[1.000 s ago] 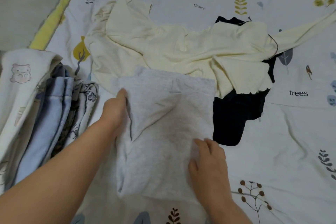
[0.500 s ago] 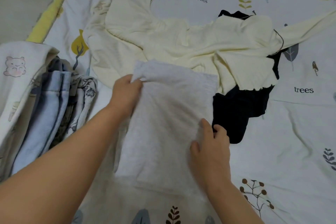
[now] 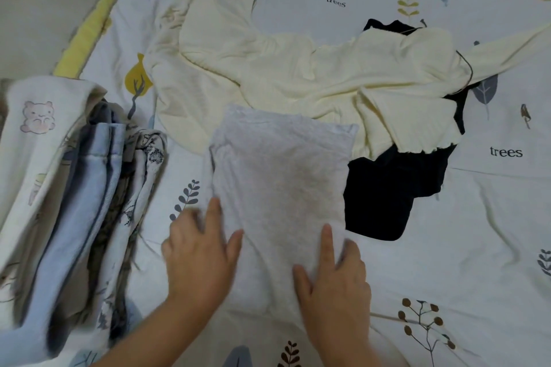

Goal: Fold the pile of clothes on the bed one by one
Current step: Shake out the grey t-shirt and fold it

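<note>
The grey garment point(image 3: 280, 182) lies folded into a narrow rectangle on the bed point(image 3: 477, 232), in the middle, just near of the cream top point(image 3: 298, 77) and touching the black garment point(image 3: 384, 197) on its right. Both hands rest flat with fingers spread on its near end, the left hand point(image 3: 199, 259) at the left edge, the right hand point(image 3: 334, 280) toward the right. To finish well, I judge the palms should press evenly and square the edges before it joins the folded stack point(image 3: 74, 202) at the left.
</note>
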`<state>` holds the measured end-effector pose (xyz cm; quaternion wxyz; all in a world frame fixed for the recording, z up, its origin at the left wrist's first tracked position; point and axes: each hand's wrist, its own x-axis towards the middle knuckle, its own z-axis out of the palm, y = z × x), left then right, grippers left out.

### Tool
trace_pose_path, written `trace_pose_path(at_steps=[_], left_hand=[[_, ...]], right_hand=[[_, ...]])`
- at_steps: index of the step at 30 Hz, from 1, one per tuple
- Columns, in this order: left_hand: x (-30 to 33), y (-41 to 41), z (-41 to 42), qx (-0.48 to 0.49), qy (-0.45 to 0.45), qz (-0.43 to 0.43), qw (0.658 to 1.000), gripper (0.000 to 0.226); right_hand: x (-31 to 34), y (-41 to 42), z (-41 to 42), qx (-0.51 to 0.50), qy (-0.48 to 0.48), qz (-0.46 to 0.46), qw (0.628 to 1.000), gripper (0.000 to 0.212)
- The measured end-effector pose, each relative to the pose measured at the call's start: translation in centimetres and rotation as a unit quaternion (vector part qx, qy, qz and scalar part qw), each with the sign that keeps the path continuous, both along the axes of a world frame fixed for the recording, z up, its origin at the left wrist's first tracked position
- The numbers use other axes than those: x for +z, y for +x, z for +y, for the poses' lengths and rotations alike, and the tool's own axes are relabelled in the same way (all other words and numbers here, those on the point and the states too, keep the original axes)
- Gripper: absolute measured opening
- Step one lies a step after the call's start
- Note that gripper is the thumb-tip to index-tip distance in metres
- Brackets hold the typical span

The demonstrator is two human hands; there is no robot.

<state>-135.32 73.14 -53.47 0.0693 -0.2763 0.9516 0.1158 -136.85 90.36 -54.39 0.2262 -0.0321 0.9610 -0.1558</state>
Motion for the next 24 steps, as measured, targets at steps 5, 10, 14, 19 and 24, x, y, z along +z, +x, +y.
trace_pose_path(at_steps=[5, 10, 14, 19, 24], left_hand=[[-0.3, 3.1, -1.5, 0.071, 0.130, -0.026, 0.989, 0.045], [-0.2, 3.9, -2.0, 0.051, 0.123, -0.037, 0.990, 0.049], [0.2, 1.6, -2.5, 0.101, 0.188, 0.062, 0.975, 0.077], [-0.6, -2.7, -3.9, 0.076, 0.348, 0.083, 0.931, 0.094], [-0.6, -4.0, -4.6, 0.043, 0.460, 0.035, 0.886, 0.097]], right_hand=[[0.1, -0.4, 0.7, -0.025, -0.047, -0.083, 0.995, 0.083], [0.6, 0.0, 1.5, -0.002, -0.021, -0.089, 0.996, 0.080], [0.8, -0.7, 1.5, -0.041, -0.064, -0.027, 0.997, 0.075], [0.5, -5.0, 0.8, -0.204, -0.263, -0.045, 0.942, 0.070], [1.1, -6.7, 0.0, -0.145, -0.333, -0.100, 0.926, 0.083]])
